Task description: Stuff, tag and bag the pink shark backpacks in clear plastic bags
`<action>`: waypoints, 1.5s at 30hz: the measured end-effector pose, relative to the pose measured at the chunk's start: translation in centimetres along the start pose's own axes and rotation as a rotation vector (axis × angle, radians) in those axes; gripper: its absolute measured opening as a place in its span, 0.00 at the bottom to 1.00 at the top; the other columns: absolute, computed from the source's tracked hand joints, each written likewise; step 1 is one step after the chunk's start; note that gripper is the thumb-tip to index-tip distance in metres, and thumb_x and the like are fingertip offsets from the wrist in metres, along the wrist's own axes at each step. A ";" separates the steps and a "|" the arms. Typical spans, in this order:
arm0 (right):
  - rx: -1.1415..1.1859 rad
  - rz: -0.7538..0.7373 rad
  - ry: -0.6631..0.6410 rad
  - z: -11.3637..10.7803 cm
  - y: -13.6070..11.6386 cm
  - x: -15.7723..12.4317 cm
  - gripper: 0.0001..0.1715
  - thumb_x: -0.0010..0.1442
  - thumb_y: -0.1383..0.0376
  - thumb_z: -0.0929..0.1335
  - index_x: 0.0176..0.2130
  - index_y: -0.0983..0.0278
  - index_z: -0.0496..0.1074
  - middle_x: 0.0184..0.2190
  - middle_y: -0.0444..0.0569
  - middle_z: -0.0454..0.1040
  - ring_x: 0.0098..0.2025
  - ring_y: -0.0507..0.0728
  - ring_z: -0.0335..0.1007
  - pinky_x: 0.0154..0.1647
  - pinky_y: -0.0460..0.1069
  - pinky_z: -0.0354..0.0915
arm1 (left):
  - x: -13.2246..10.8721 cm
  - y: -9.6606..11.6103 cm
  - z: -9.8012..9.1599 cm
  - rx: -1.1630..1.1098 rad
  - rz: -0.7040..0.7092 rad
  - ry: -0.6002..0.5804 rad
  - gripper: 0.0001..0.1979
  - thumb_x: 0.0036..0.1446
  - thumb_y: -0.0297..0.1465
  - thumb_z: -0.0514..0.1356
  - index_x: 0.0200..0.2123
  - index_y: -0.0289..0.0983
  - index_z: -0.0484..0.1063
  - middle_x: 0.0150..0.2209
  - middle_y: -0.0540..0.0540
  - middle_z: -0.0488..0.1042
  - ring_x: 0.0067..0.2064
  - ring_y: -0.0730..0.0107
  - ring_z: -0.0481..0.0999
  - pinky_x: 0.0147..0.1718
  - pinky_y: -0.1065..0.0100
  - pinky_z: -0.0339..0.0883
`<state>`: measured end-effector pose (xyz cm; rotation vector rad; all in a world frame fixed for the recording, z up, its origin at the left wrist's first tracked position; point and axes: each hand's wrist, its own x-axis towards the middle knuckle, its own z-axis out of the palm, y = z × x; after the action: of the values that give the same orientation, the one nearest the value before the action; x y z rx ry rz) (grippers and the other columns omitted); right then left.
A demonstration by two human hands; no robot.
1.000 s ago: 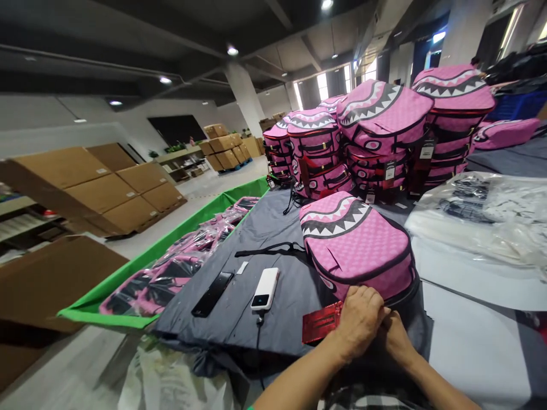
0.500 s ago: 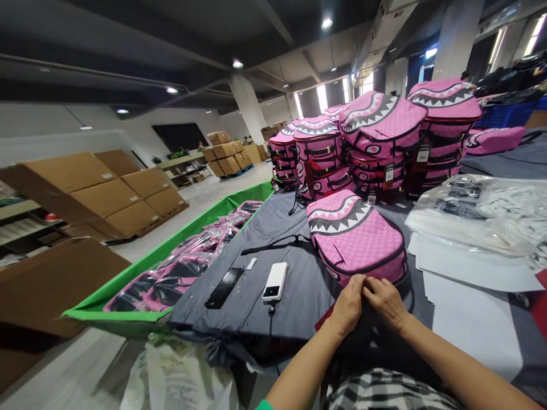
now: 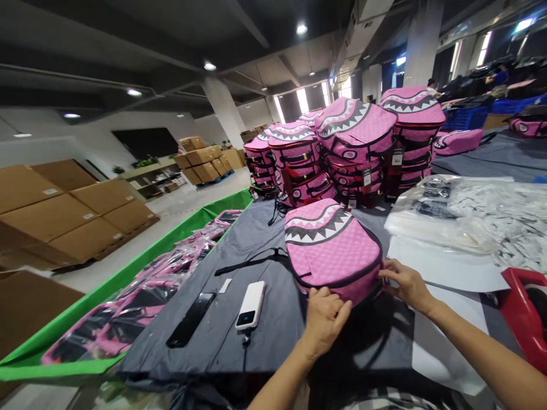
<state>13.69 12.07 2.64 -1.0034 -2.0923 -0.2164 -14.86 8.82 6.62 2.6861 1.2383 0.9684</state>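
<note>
A pink backpack (image 3: 331, 250) with a shark-mouth print lies flat on the grey-covered table (image 3: 265, 330) in front of me. My left hand (image 3: 323, 320) curls over its near bottom edge. My right hand (image 3: 405, 285) grips its near right corner, fingers pressed against the side. A black strap (image 3: 252, 262) trails left from the bag. The red tag seen earlier is hidden.
A white power bank (image 3: 250, 304) and a black phone (image 3: 190, 319) lie left of my hands. Stacks of pink backpacks (image 3: 354, 148) stand behind. Clear plastic bags (image 3: 470, 216) lie right, a red tool (image 3: 523, 307) near the right edge. A green bin (image 3: 128, 302) holds bagged backpacks.
My hands have parted from the bag's near middle: the left stays at the bottom edge, the right has moved to the right corner. The red tag is out of sight.
</note>
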 end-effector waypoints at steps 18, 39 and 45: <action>0.251 0.596 -0.288 -5.3 -3.4 -12.1 0.27 0.61 0.42 0.69 0.29 0.62 0.70 0.25 0.46 0.70 0.27 0.54 0.66 0.27 0.48 0.63 | -1.5 2.2 5.7 -0.018 0.018 0.238 0.08 0.67 0.23 0.56 0.48 0.35 0.70 0.36 0.45 0.72 0.39 0.67 0.70 0.38 0.66 0.66; 0.004 0.472 0.153 -6.5 -2.6 -6.5 0.16 0.70 0.54 0.64 0.36 0.61 0.71 0.30 0.45 0.72 0.31 0.52 0.70 0.33 0.47 0.66 | 5.5 11.7 13.2 -1.577 -0.853 -0.160 0.37 0.36 0.52 0.74 0.43 0.31 0.74 0.41 0.39 0.76 0.43 0.61 0.74 0.46 0.62 0.65; 0.183 0.198 -0.178 -8.3 -2.6 -2.4 0.35 0.65 0.46 0.68 0.64 0.59 0.63 0.57 0.58 0.71 0.60 0.64 0.67 0.62 0.59 0.64 | 3.1 9.7 9.3 -0.925 -0.321 -0.093 0.19 0.66 0.44 0.56 0.33 0.35 0.75 0.33 0.43 0.76 0.37 0.66 0.73 0.39 0.65 0.65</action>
<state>17.57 5.17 6.93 -1.1425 -2.1076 0.1670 -1.64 6.41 3.37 1.7383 0.8478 1.0091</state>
